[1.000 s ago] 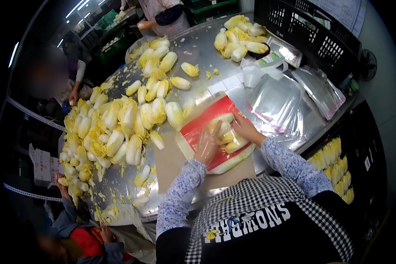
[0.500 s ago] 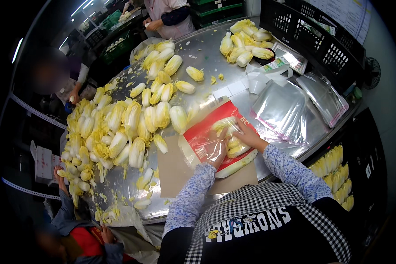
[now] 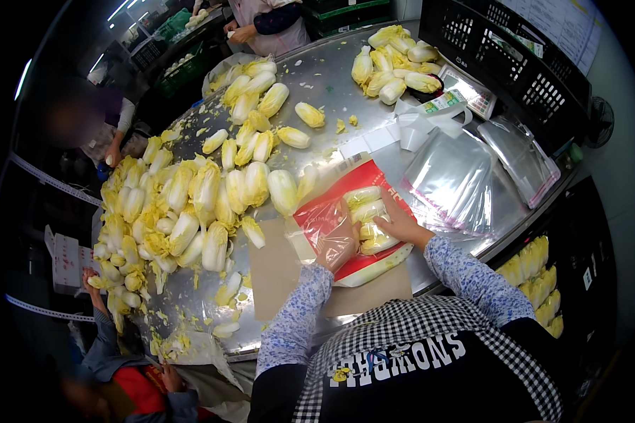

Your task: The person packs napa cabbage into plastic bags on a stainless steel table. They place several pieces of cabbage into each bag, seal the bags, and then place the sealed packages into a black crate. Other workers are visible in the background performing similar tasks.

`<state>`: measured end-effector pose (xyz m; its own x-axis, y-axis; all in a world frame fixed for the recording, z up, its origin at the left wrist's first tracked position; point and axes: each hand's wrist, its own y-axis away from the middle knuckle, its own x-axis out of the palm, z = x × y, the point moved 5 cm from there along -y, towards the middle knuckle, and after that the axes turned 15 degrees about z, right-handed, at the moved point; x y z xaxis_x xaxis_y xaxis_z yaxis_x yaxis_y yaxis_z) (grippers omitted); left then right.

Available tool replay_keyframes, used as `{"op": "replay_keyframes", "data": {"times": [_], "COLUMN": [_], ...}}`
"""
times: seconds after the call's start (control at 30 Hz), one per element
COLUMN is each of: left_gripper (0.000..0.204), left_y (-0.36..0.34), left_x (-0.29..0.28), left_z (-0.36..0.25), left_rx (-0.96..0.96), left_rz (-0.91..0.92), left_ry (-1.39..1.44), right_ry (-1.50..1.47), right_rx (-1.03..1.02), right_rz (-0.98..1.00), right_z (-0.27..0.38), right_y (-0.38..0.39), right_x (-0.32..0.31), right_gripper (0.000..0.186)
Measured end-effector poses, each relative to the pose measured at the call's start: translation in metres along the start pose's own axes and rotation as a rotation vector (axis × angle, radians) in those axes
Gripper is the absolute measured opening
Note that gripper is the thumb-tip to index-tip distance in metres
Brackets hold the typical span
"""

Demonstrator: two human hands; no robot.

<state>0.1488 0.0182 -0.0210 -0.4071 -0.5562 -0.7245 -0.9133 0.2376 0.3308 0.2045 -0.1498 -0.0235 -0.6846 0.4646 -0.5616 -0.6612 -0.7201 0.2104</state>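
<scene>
A red and clear plastic bag [image 3: 331, 211] lies on the steel table [image 3: 331, 92] in front of me, with several small pale cabbages [image 3: 370, 225] inside it. My left hand [image 3: 339, 243] presses on the bag's left part through the plastic. My right hand [image 3: 395, 222] rests on the cabbages in the bag, fingers curled against them. A brown cardboard sheet [image 3: 279, 275] lies under the bag near the table's front edge.
A large heap of cabbages [image 3: 190, 204] covers the table's left half, and a smaller pile [image 3: 391, 70] sits at the back right. Empty clear bags [image 3: 458, 176] lie to the right. A black crate [image 3: 522, 63] stands behind them. Other people work at the far and left edges.
Both hands have shifted slightly on the bag, and the left hand now lies flatter on the plastic. The bag has stayed in place.
</scene>
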Motion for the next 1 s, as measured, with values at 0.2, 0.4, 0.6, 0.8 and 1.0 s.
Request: {"op": "replay_keyframes", "data": {"times": [0.2, 0.4, 0.6, 0.8, 1.0], "left_gripper": [0.073, 0.055, 0.035, 0.05, 0.044], "left_y": [-0.009, 0.008, 0.04, 0.246, 0.16], "left_x": [-0.02, -0.025, -0.031, -0.113, -0.15], "left_z": [-0.009, 0.015, 0.094, 0.228, 0.11], "left_rx": [0.044, 0.151, 0.137, -1.077, -0.226], "left_rz": [0.147, 0.136, -0.221, -0.624, -0.835], "left_ry": [-0.068, 0.507, 0.129, -0.731, -0.045], "right_ry": [0.133, 0.529, 0.635, 0.503, 0.76], "right_rx": [0.024, 0.185, -0.056, -0.314, -0.511], "right_rz": [0.012, -0.172, -0.215, -0.033, 0.045], "right_z": [-0.001, 0.037, 0.058, 0.1, 0.107], "right_y": [-0.004, 0.006, 0.004, 0.049, 0.051], "right_x": [-0.003, -0.015, 0.023, 0.049, 0.106], "right_gripper": [0.082, 0.076, 0.074, 0.062, 0.039]}}
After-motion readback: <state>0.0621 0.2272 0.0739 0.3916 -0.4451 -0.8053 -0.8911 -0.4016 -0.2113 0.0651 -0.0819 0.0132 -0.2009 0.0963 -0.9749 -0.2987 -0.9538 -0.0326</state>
